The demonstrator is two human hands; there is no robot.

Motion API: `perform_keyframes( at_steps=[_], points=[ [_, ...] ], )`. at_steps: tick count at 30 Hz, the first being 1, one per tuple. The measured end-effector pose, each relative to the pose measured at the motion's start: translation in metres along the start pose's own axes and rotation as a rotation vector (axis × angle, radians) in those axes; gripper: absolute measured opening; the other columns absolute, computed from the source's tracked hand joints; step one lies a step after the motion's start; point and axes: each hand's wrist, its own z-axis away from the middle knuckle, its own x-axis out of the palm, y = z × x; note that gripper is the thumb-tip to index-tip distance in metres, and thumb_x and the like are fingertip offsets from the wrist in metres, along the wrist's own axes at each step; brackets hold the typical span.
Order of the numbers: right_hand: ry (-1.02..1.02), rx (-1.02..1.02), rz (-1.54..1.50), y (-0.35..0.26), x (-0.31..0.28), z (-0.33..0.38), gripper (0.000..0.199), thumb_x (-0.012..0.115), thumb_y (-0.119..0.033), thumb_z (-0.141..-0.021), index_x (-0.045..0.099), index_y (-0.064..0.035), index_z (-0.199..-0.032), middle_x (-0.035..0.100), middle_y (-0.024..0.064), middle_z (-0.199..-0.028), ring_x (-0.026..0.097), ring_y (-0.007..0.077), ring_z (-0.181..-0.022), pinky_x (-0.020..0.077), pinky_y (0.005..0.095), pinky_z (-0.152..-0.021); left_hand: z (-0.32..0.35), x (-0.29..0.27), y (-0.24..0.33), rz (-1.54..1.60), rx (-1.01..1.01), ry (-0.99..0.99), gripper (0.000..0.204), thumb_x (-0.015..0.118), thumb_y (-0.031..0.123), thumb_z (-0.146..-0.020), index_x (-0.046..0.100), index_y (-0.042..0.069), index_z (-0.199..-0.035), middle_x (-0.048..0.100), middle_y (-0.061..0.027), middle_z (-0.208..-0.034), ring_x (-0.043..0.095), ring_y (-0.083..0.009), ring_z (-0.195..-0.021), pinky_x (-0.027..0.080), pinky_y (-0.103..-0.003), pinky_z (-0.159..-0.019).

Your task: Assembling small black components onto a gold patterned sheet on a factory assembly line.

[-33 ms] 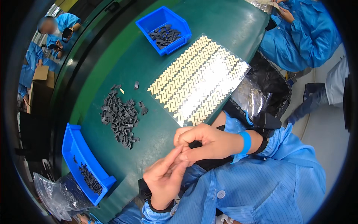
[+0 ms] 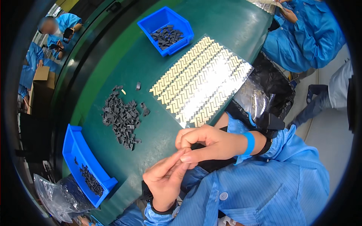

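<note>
My left hand (image 2: 164, 180) and my right hand (image 2: 205, 143) meet over the near edge of the green table (image 2: 113, 64). The left fingers stretch up and to the right, held close together. The right thumb and forefinger pinch at the left fingertips. Anything between them is too small or hidden to make out. A blue band circles my right wrist. Nearest to my hands, just beyond them, lies a clear sheet with rows of small gold stickers (image 2: 203, 81). A loose pile of small dark grey parts (image 2: 122, 116) lies to the left of my hands.
A blue bin (image 2: 166, 17) at the far side holds dark parts. Another blue bin (image 2: 71, 147) sits at the near left, beside a clear plastic bag (image 2: 56, 196). A black bag (image 2: 275, 86) hangs at the table's right edge. Persons in blue coats sit at the top right (image 2: 301, 34) and top left (image 2: 62, 24).
</note>
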Motion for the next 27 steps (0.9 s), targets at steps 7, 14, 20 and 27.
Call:
perform_keyframes(
  at_steps=[7, 14, 20, 27],
  points=[
    [0.070, -0.222, 0.055, 0.013, -0.003, 0.001, 0.024, 0.058, -0.017, -0.089, 0.047, -0.0028, -0.073, 0.046, 0.0043, -0.085, 0.048, 0.0127, -0.070, 0.0415, 0.0274, -0.065, 0.005, 0.015, -0.014, 0.925, -0.307, 0.024, 0.016, 0.058, 0.002, -0.086, 0.060, -0.003, -0.101, 0.064, -0.0163, -0.093, 0.063, -0.0185, -0.078, 0.055, -0.025, -0.066],
    [0.134, -0.899, 0.901, 0.022, -0.024, -0.010, 0.035, 0.062, -0.029, -0.083, 0.041, -0.0064, -0.065, 0.040, 0.0053, -0.065, 0.042, 0.0224, -0.059, 0.0388, 0.0336, -0.061, 0.014, 0.011, -0.037, 1.315, -0.602, -0.139, 0.017, 0.057, 0.006, -0.088, 0.064, 0.004, -0.103, 0.065, -0.0149, -0.099, 0.063, -0.0187, -0.079, 0.052, -0.029, -0.068],
    [0.122, -0.904, 1.049, -0.002, -0.050, 0.015, 0.043, 0.067, -0.037, -0.077, 0.042, -0.0068, -0.060, 0.041, 0.0057, -0.064, 0.046, 0.0233, -0.057, 0.0408, 0.0353, -0.059, 0.048, -0.069, -0.034, 0.487, 0.160, 0.212, 0.025, 0.055, 0.010, -0.089, 0.057, 0.000, -0.111, 0.059, -0.0212, -0.109, 0.061, -0.0282, -0.089, 0.051, -0.036, -0.075],
    [0.443, -0.726, 1.224, -0.022, -0.082, 0.049, 0.022, 0.070, -0.007, -0.070, 0.049, -0.0054, -0.064, 0.052, 0.0073, -0.065, 0.051, 0.0237, -0.057, 0.0400, 0.0328, -0.056, 0.064, -0.198, 0.039, -1.008, 0.427, 1.171, 0.022, 0.056, 0.005, -0.085, 0.059, -0.008, -0.102, 0.064, -0.0149, -0.088, 0.059, -0.0219, -0.076, 0.049, -0.030, -0.067]
  ],
)
